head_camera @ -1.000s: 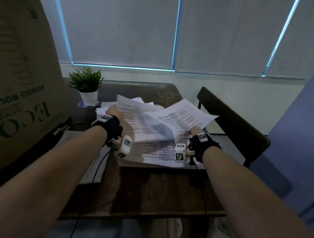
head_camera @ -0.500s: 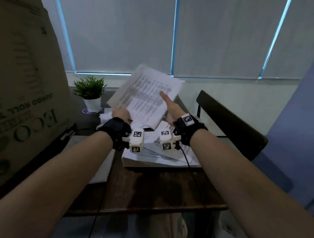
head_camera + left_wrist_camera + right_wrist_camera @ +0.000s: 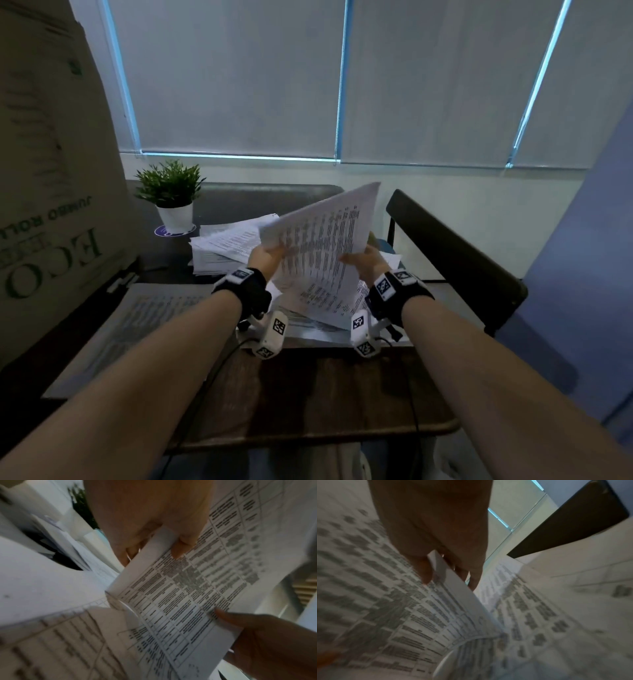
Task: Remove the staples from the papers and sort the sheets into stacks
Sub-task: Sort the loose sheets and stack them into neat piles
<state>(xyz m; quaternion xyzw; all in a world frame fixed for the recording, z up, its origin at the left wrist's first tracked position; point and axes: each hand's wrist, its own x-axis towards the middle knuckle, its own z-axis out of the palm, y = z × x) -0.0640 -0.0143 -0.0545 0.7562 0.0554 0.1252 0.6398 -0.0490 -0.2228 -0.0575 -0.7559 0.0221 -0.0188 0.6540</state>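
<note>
I hold a printed set of sheets (image 3: 322, 246) tilted up above the table, its text side toward me. My left hand (image 3: 265, 255) pinches its left edge, thumb on the printed face (image 3: 180, 547). My right hand (image 3: 364, 260) pinches its right edge, thumb on top and fingers behind (image 3: 436, 569). In the left wrist view the same sheets (image 3: 180, 595) curl at the near corner. More printed papers (image 3: 308, 325) lie on the table under my hands, and a messy pile (image 3: 226, 246) sits further back. No staple shows clearly.
A small potted plant (image 3: 169, 195) stands at the back left of the dark wooden table (image 3: 325, 394). A big cardboard box (image 3: 51, 171) fills the left side, with a printed sheet (image 3: 137, 325) beside it. A dark chair back (image 3: 455, 253) stands at the right.
The held sheets have dropped lower and swung to the right, now tilted edge-up. My right hand has gone from an open palm against the paper to pinching its right edge.
</note>
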